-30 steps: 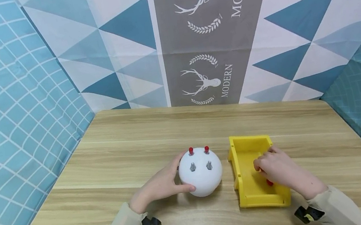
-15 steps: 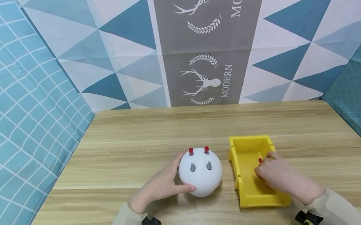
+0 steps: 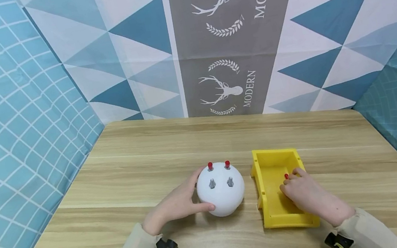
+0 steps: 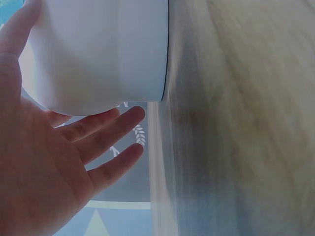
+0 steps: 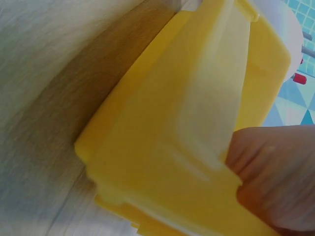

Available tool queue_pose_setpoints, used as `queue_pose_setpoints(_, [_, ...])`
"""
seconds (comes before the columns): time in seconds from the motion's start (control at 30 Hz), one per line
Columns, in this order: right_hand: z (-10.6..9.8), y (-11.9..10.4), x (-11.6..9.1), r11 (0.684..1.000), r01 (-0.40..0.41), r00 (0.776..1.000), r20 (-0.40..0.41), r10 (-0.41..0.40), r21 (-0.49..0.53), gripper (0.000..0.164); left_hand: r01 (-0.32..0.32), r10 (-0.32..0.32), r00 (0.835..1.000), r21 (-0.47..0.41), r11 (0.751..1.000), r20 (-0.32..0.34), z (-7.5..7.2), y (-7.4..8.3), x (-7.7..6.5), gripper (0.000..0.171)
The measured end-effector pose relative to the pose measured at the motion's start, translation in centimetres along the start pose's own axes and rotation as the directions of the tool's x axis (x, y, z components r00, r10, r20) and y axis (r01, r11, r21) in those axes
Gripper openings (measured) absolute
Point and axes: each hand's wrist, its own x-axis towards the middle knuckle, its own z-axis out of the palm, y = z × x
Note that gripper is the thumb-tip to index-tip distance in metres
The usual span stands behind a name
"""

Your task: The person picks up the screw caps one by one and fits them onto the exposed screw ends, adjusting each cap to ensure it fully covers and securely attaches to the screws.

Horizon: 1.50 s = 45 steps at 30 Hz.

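in the head view i see my left hand (image 3: pixel 177 201) at the nine o'clock side of the white dome (image 3: pixel 226 200), set wide around it, thumb at about seven-thirty; the dome sits on the wooden tabletop (image 3: pixel 170 145). two red caps (image 3: pixel 210 166) stand near its eleven and one o'clock, with two bare metal posts (image 3: pixel 230 182) just below them. at three o'clock from the dome, apart, is the yellow bin (image 3: pixel 290 219); my right hand (image 3: pixel 307 194) reaches in over its three o'clock wall, fingers bent, a red piece (image 3: pixel 286 176) showing at the hand's half past ten. i cannot tell whether it is pinched. in the left wrist view the dome fills eleven o'clock, thumb against it, the lower fingers spread toward six. in the right wrist view the bin wall hides my fingertips at four o'clock; the dome shows at two.
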Motion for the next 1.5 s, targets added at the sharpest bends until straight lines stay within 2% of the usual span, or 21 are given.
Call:
queue_pose_setpoints(0.3, [-0.3, -0.2, -0.1, 1.0, 0.0, 1.0, 0.028, 0.0, -0.004, 0.011, 0.005, -0.005, 1.0, 0.009, 1.0, 0.002, 0.1, -0.1, 0.0, 0.102])
queue_pose_setpoints(0.6, [-0.1, 0.0, 0.0, 0.999, 0.014, 1.0, -0.01, -0.015, -0.049, 0.014, 0.009, -0.009, 1.0, 0.016, 1.0, -0.001, 0.1, -0.1, 0.0, 0.101])
queue_pose_setpoints(0.87, [-0.2, 0.1, 0.1, 1.0, 0.007, 0.999, -0.036, -0.007, 0.018, 0.024, 0.0, 0.0, 1.0, 0.01, 1.0, -0.002, 0.0, 0.1, 0.0, 0.101])
queue_pose_setpoints(1.0, [-0.2, 0.2, 0.2, 0.999, -0.008, 1.0, -0.029, 0.009, 0.04, 0.023, 0.002, -0.002, 1.0, 0.01, 1.0, -0.003, 0.0, 0.1, -0.1, 0.102])
queue_pose_setpoints(1.4, [-1.4, 0.0, 0.8, 1.0, -0.02, 0.993, -0.118, 0.022, 0.013, 0.024, 0.015, -0.015, 1.0, 0.002, 1.0, 0.002, 0.0, 0.3, -0.2, 0.102])
queue_pose_setpoints(1.5, [-1.7, 0.1, 1.1, 1.0, -0.007, 0.986, -0.164, 0.007, -0.002, 0.025, 0.016, -0.016, 1.0, 0.001, 1.0, 0.003, 0.0, 0.3, -0.2, 0.102])
